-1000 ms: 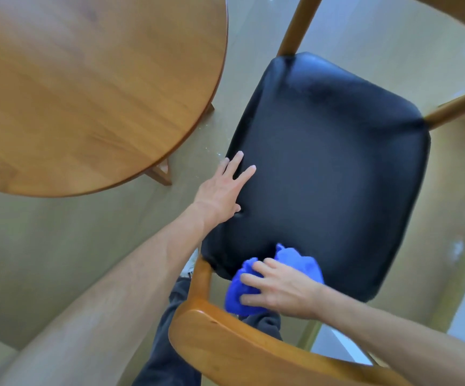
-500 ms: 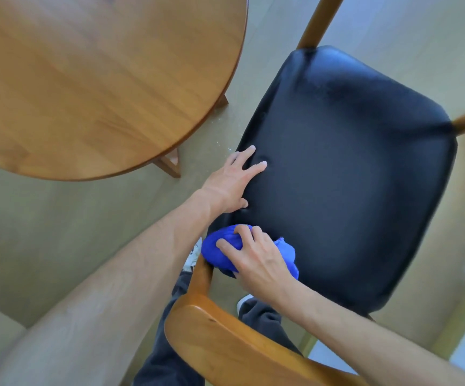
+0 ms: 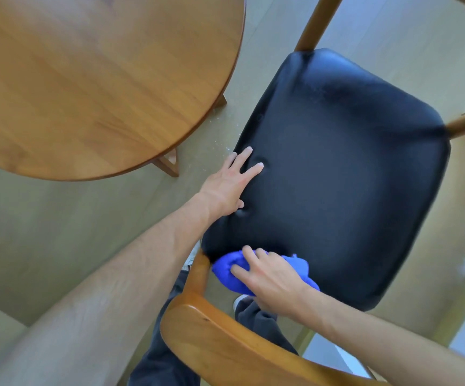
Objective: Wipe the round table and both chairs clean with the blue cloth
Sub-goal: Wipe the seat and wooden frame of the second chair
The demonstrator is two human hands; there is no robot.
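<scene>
Head cam has my right hand (image 3: 270, 280) bunched over the blue cloth (image 3: 227, 267), holding it down on the near corner of the chair's black seat (image 3: 345, 174), right by the wooden backrest (image 3: 220, 344), while my left hand (image 3: 230, 182) lies flat with fingers spread on the seat's left edge to steady it. Round table (image 3: 86, 79) sits just off to the left, not touching the chair. My worry is the cloth sliding off that rounded corner and dropping to the floor (image 3: 72, 232), or the far seat edge, which looks dusty, getting skipped.
</scene>
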